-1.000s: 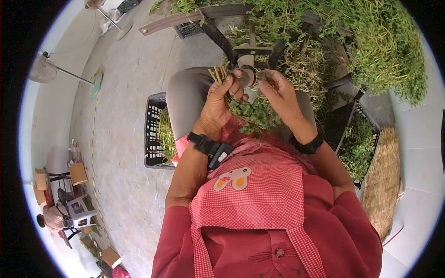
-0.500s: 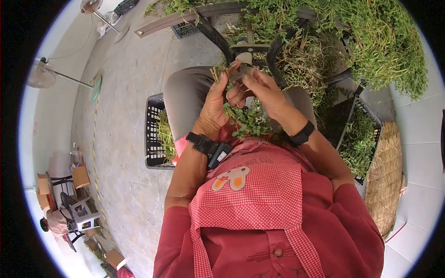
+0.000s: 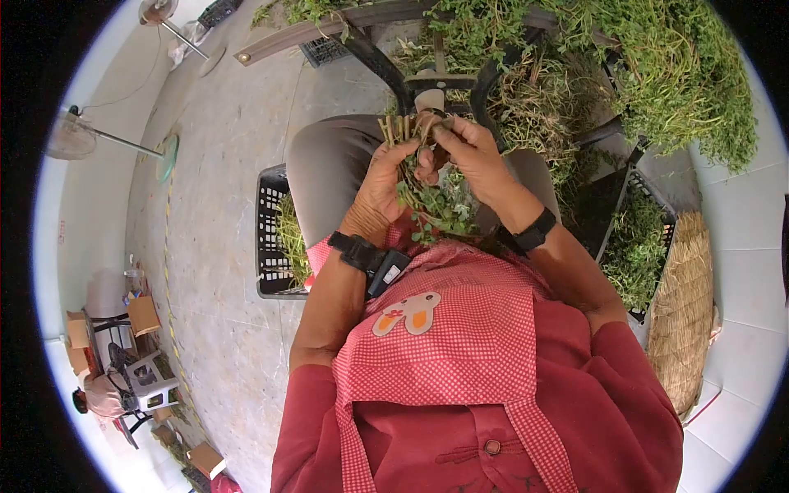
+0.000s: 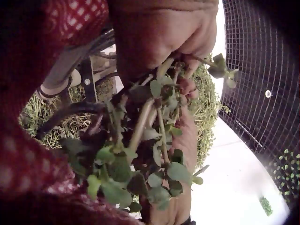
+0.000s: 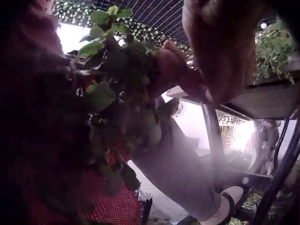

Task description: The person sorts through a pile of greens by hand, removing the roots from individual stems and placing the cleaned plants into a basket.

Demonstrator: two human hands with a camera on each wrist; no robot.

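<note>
In the head view, a bunch of leafy greens [image 3: 444, 207] hangs below the hands, its cut stems [image 3: 397, 128] poking up. My left hand [image 3: 385, 182] grips it, thumb across the stems. Close against it on the right, my right hand [image 3: 483, 166] has bent fingers and its thumb at the stem end, pinching there; exact contact is small and partly hidden. The left wrist view has the left hand [image 4: 164, 35] above round green leaves [image 4: 117, 183]. Dark leaves [image 5: 101, 96] fill the left of the right wrist view, beside the right hand [image 5: 222, 51].
A table edge [image 3: 312, 35] crosses ahead, with heaped greens [image 3: 682, 82] at its right. Black crates stand left [image 3: 268, 238] and right [image 3: 637, 246] of the legs. A straw mat [image 3: 682, 312] lies far right; a person [image 3: 105, 394] is at lower left.
My right hand first came left to the left hand's fingers, and now its thumb and fingers are bent close by the stems. The left hand keeps its grip and has barely moved.
</note>
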